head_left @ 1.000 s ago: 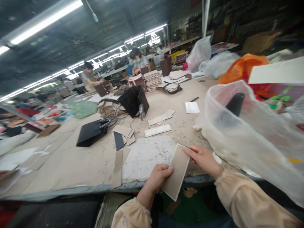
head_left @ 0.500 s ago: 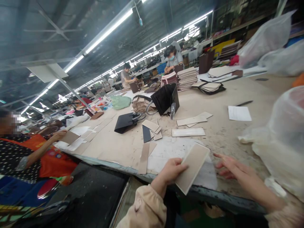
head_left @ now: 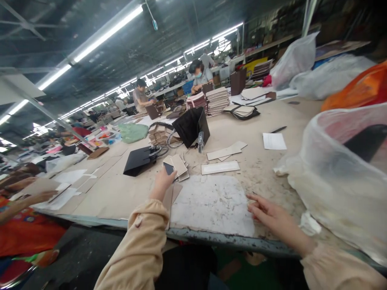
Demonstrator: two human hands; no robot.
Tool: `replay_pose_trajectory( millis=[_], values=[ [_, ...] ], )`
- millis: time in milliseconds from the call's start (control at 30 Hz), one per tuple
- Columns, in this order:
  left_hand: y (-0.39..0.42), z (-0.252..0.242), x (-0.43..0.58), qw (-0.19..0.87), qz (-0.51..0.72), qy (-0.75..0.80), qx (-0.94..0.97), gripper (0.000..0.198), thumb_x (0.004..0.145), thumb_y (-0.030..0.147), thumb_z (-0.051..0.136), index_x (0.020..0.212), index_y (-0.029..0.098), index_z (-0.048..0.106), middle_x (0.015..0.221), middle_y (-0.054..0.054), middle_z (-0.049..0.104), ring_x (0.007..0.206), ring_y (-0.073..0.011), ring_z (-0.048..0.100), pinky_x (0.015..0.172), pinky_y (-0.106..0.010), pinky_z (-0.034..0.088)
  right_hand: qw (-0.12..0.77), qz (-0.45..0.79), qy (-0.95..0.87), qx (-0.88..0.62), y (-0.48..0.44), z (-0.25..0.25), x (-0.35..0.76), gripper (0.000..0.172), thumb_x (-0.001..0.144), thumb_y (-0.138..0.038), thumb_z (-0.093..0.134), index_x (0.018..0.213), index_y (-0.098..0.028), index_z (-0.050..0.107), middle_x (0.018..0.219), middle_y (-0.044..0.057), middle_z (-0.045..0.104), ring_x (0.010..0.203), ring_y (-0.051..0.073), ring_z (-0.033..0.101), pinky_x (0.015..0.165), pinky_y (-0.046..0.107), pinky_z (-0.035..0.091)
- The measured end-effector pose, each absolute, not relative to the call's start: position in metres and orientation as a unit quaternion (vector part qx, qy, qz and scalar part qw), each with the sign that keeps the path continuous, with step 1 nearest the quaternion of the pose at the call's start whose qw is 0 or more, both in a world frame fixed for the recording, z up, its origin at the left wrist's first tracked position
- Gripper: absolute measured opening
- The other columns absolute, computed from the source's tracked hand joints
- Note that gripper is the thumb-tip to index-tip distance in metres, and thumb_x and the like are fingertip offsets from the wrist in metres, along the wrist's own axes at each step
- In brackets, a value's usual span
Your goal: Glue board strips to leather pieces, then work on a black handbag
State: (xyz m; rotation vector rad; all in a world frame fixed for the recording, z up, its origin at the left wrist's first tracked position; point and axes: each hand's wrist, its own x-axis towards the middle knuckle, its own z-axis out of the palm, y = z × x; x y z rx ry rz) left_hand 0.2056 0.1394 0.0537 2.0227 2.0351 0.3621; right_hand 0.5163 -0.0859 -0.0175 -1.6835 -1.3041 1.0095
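My left hand [head_left: 163,182] reaches forward over the table to a small heap of card pieces [head_left: 184,174]. Its fingers close on the near end of a beige card [head_left: 179,164] that lies on top of the heap, beside a dark piece [head_left: 168,168]. My right hand [head_left: 268,215] rests flat on the table with fingers spread, holding nothing, at the right edge of a white mottled board [head_left: 211,201]. Both arms wear beige sleeves.
Black bags [head_left: 139,160] [head_left: 192,127] lie behind the heap, with card strips [head_left: 220,167] and a white sheet [head_left: 274,141] to the right. A large clear plastic bag [head_left: 338,181] fills the right side. A co-worker's arm [head_left: 21,201] works at the left; other people stand far back.
My left hand carried the beige card from the table's near edge forward to the heap. My right hand let go of it and settled flat on the table. The view swung left, then partly back.
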Motion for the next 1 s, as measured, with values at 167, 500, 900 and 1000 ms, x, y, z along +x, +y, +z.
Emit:
replay_pose_trajectory(
  millis=[167,500,900,1000],
  values=[
    [0.065,0.029,0.159,0.084,-0.02,0.719,0.689,0.091,0.068,0.054,0.062,0.137,0.007,0.027,0.127,-0.025,0.049,0.119,-0.0387,0.046,0.095,-0.042,0.035,0.334,0.307,-0.577,-0.679,-0.088,-0.023,0.518,0.047,0.08,-0.05,0.047,0.114,-0.02,0.061,0.084,0.005,0.068,0.077,0.023,0.065,0.073,0.034,0.05],
    [0.023,0.011,0.144,0.103,-0.037,0.754,0.647,0.076,0.068,0.046,0.06,0.13,0.007,0.039,0.118,-0.021,0.055,0.113,-0.0319,0.051,0.091,-0.037,0.04,0.33,0.27,-0.604,-0.674,-0.086,-0.029,0.516,0.048,0.078,-0.048,0.047,0.113,-0.018,0.061,0.082,0.006,0.069,0.072,0.024,0.064,0.068,0.036,0.05],
    [-0.018,0.016,0.136,0.003,0.2,0.674,0.711,0.061,0.076,0.026,0.055,0.134,0.015,0.035,0.121,-0.014,0.047,0.116,-0.026,0.048,0.099,-0.039,0.041,0.367,0.32,-0.568,-0.663,-0.089,-0.021,0.503,0.045,0.079,-0.05,0.049,0.11,-0.021,0.063,0.085,0.004,0.069,0.079,0.023,0.065,0.076,0.037,0.051],
    [-0.034,0.021,0.158,0.045,0.231,0.551,0.801,0.062,0.079,0.025,0.054,0.136,0.018,0.032,0.128,-0.014,0.044,0.121,-0.0253,0.044,0.103,-0.039,0.039,0.432,0.406,-0.508,-0.624,-0.088,-0.019,0.498,0.051,0.077,-0.051,0.054,0.118,-0.02,0.057,0.102,0.007,0.068,0.092,0.023,0.064,0.083,0.036,0.051]
  ],
)
